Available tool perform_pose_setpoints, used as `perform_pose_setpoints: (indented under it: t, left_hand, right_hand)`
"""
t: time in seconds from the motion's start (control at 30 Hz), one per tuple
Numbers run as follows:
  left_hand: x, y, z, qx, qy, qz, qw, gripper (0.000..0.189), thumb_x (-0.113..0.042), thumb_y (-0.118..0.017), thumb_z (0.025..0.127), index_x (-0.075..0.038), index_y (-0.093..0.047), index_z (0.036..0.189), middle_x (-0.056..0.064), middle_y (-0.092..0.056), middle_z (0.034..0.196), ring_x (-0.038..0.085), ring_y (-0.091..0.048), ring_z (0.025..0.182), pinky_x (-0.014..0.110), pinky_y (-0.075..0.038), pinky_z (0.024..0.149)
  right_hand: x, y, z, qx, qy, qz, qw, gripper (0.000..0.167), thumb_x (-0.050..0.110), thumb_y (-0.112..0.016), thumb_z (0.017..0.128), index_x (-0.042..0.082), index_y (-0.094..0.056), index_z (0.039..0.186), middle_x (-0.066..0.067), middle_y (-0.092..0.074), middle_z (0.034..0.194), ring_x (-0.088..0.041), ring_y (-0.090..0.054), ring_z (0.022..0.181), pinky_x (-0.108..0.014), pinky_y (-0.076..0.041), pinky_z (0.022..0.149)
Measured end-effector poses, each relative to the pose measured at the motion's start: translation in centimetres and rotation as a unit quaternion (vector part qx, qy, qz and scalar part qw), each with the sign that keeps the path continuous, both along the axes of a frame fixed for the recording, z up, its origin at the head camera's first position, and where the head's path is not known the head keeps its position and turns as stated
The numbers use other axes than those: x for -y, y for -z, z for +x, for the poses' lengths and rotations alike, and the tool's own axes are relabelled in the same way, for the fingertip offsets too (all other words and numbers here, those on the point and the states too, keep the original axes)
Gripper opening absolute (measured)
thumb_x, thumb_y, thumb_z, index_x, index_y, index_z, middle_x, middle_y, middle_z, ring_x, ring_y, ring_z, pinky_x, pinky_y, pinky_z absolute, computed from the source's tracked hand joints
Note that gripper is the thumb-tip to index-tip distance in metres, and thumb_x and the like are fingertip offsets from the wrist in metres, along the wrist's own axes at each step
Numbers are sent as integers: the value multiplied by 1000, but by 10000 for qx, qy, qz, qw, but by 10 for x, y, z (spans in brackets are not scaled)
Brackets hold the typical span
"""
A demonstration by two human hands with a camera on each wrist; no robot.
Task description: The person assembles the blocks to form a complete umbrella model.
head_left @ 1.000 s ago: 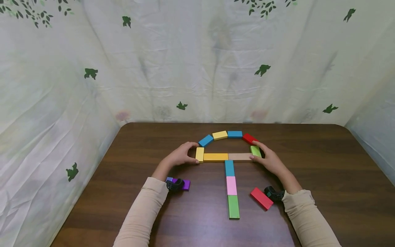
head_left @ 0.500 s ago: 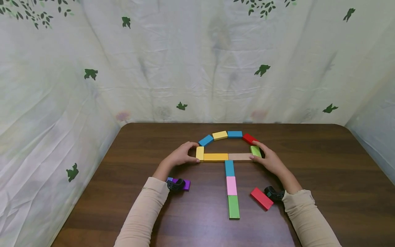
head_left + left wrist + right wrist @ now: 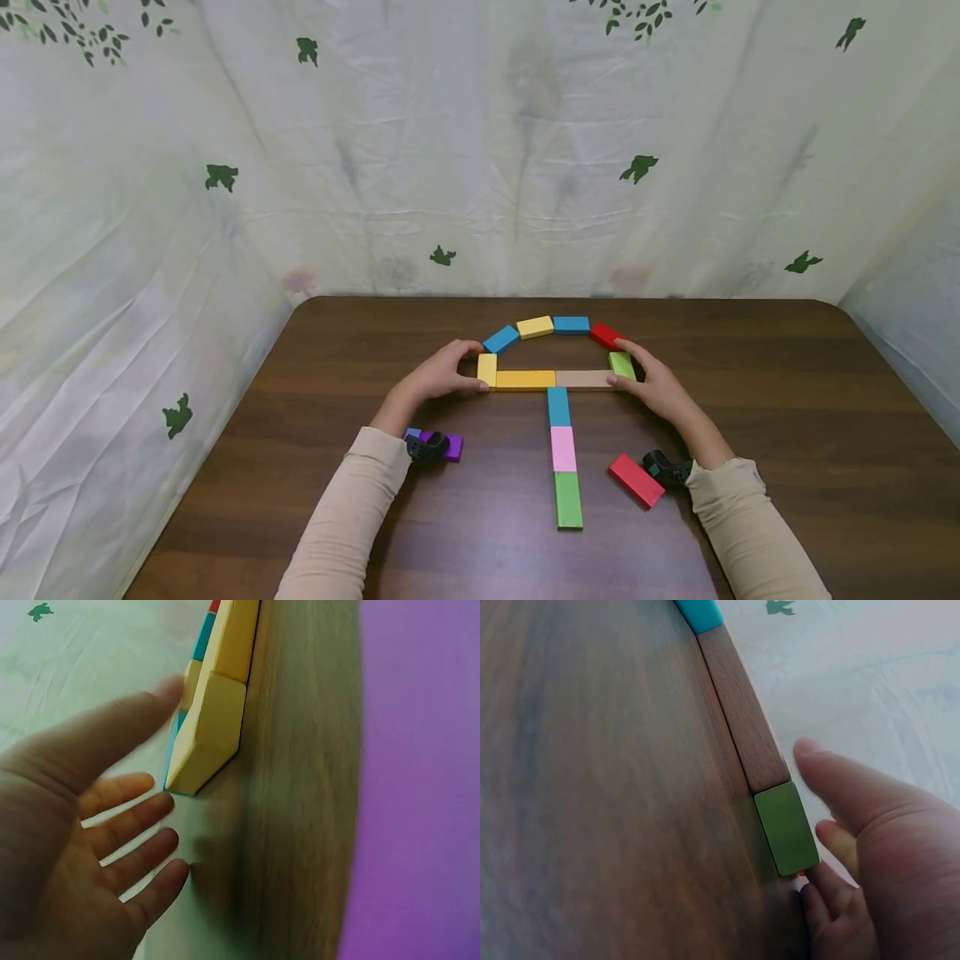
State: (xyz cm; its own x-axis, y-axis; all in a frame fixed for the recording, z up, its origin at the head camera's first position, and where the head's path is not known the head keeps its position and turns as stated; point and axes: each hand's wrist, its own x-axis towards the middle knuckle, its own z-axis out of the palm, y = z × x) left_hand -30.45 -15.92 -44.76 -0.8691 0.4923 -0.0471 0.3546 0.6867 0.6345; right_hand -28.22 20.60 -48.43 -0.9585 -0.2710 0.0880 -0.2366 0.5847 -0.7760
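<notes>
Wooden blocks lie in an umbrella-like outline on the table. My left hand point(image 3: 444, 371) spans the short pale yellow block point(image 3: 487, 372) at the outline's left end, index finger at its far end and thumb at its near end. At the right end my right hand point(image 3: 660, 385) bends round the light green block point(image 3: 786, 829), its index finger beside the red block point(image 3: 606, 335) and its thumb by the joint with the tan block point(image 3: 583, 380). A longer yellow block point(image 3: 525, 381) sits between the pale yellow and tan ones.
Two blue blocks and another yellow one point(image 3: 535, 327) finish the arc. A blue, a pink point(image 3: 562, 450) and a green block point(image 3: 568, 502) form a stem. A loose red block point(image 3: 636, 481) lies by the right wrist, a purple block point(image 3: 453, 448) under the left wrist.
The left hand and the pale yellow block have shifted very slightly away from the body and to the right. The right hand and the other blocks stay put.
</notes>
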Motion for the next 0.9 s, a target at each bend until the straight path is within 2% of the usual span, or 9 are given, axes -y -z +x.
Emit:
perform_pose_setpoints:
  t: [0.07, 0.23, 0.4, 0.53, 0.67, 0.9]
  left_hand:
    - [1, -4, 2, -9, -26, 72, 10000, 65, -32, -72, 76, -1, -45, 126, 12, -46, 123, 24, -41, 115, 38, -32, 97]
    - [3, -20, 8, -19, -314, 183, 9993, 68, -36, -67, 80, -1, -40, 131, 12, -41, 129, 27, -39, 119, 40, -32, 97]
    - [7, -36, 17, -328, -583, 363, 9971, 69, -38, -65, 81, -4, -37, 133, 11, -37, 133, 29, -37, 120, 41, -32, 97]
    - [14, -45, 28, -600, -663, 544, 9945, 69, -36, -66, 81, -4, -35, 134, 12, -36, 133, 29, -37, 119, 41, -33, 96]
    - [22, -48, 41, -773, -703, 613, 9926, 70, -34, -67, 80, -5, -35, 134, 11, -37, 133, 27, -39, 117, 41, -36, 94]
    - [35, -43, 66, -887, -619, 454, 9931, 74, -43, -65, 79, -5, -35, 134, 11, -38, 133, 27, -36, 121, 45, -32, 96]
  right_hand:
    - [0, 0, 0, -60, -27, -107, 9999, 71, 35, -63, 83, 10, -29, 140, -16, -28, 141, -35, -23, 128, -56, -22, 98]
    - [1, -6, 1, -216, -51, -317, 9993, 70, 31, -62, 85, 7, -27, 141, -17, -26, 142, -36, -23, 128, -56, -21, 98]
    - [4, -20, 6, -264, -35, -309, 9992, 71, 30, -62, 85, 8, -24, 142, -15, -23, 143, -36, -20, 129, -61, -21, 95]
    - [3, -30, 11, -292, -119, -204, 9993, 73, 32, -61, 85, 13, -22, 143, -13, -22, 144, -36, -21, 129, -61, -23, 94]
    - [1, -38, 19, -412, -265, -76, 9988, 73, 31, -63, 84, 15, -22, 143, -13, -23, 144, -36, -22, 128, -61, -25, 93]
    - [-4, -47, 36, -678, -419, 125, 9967, 74, 23, -68, 81, 13, -27, 141, -13, -30, 141, -33, -26, 127, -59, -28, 92]
